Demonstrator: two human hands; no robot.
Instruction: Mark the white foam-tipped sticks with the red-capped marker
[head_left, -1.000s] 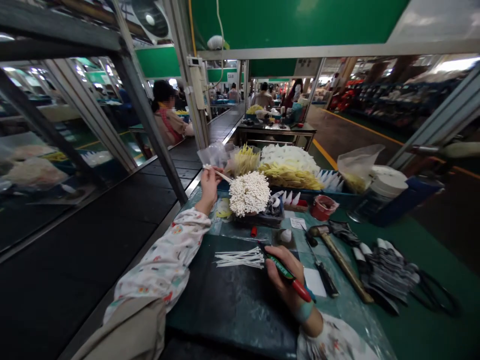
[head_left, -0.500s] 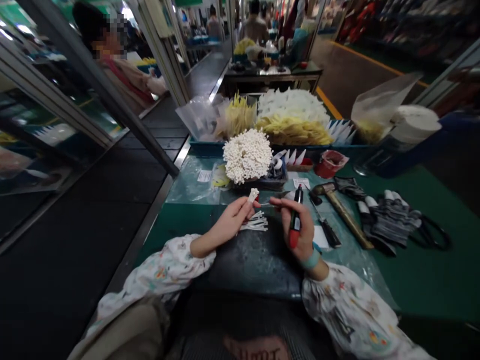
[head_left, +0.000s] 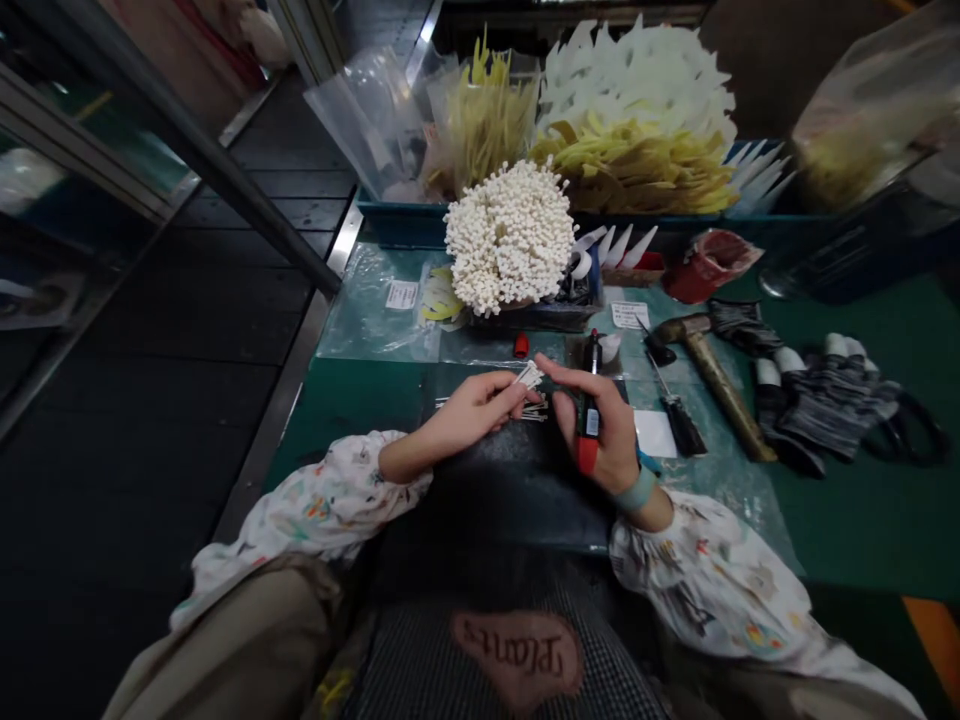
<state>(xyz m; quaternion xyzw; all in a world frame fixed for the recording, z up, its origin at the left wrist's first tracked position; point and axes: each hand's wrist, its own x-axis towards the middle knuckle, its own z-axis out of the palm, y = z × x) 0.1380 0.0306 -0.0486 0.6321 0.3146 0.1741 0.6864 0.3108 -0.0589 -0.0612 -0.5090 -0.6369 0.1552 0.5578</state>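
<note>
My left hand (head_left: 474,410) pinches a small bundle of white-tipped sticks (head_left: 529,376) just above a loose pile of white sticks (head_left: 534,410) on a dark mat (head_left: 517,490). My right hand (head_left: 596,425) is curled round a red and green marker pen (head_left: 589,415), its thumb and forefinger reaching to the tips of the bundle. Both hands meet over the mat, close to my body. A big bunch of white-headed sticks (head_left: 511,232) stands upright behind them.
A blue tray (head_left: 397,222) at the back holds yellow and white pieces and plastic bags. To the right lie a hammer (head_left: 712,372), a screwdriver (head_left: 675,408), striped gloves (head_left: 825,395), scissors and a red cup (head_left: 705,262). A dark conveyor (head_left: 187,330) runs along the left.
My left hand came back from the tray with a few sticks and met the right hand over the mat. The right hand lifted with the pen. My view tilted downward.
</note>
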